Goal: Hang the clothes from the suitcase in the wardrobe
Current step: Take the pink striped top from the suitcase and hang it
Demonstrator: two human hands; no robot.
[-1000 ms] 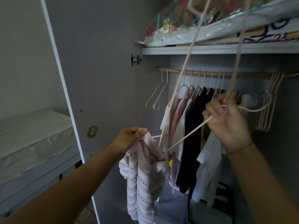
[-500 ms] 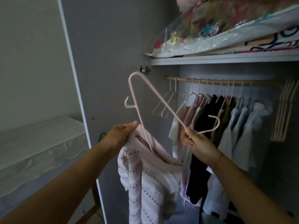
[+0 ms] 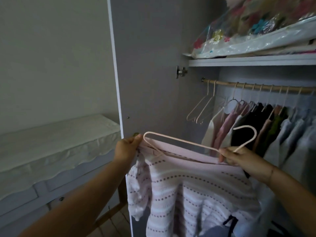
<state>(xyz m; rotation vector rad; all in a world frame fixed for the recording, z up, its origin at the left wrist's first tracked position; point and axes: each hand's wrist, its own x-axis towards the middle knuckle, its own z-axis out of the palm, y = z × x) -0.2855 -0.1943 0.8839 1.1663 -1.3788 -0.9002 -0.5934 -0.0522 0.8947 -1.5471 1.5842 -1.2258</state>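
Far left: a cloth-covered bed [image 3: 59, 134], not involved. Next to it, the open wardrobe door [image 3: 145, 65].

Left hand [image 3: 127, 147]: fingers are closed in a pinch on the left end of the pink knitted top's [image 3: 196, 185] stretched edge, just beside the rounded end of the hanger [image 3: 179, 139].

Hanger: held roughly level in front of the wardrobe, hook up at the right. Its left arm is seen dipping inside the top's opening; the upper wire is above the edge. The top is judged only partly threaded. The rest of it hangs free below both hands.

Right hand [image 3: 239, 158]: fingers are curled around the hanger at the base of the hook, with the top's right edge apparently caught under them.

Right, behind: a rail [image 3: 222, 83] with two bare hangers [image 3: 201, 108] and a row of hung clothes [image 3: 256, 125]. The suitcase is not in view.

Risks:
- The top could be dropped if either pinch is eased before both shoulders are seated.
- The loose knit could be snagged or stretched by the hanger's end.
- The hook could be caught on neighbouring clothes during the lift to the rail.
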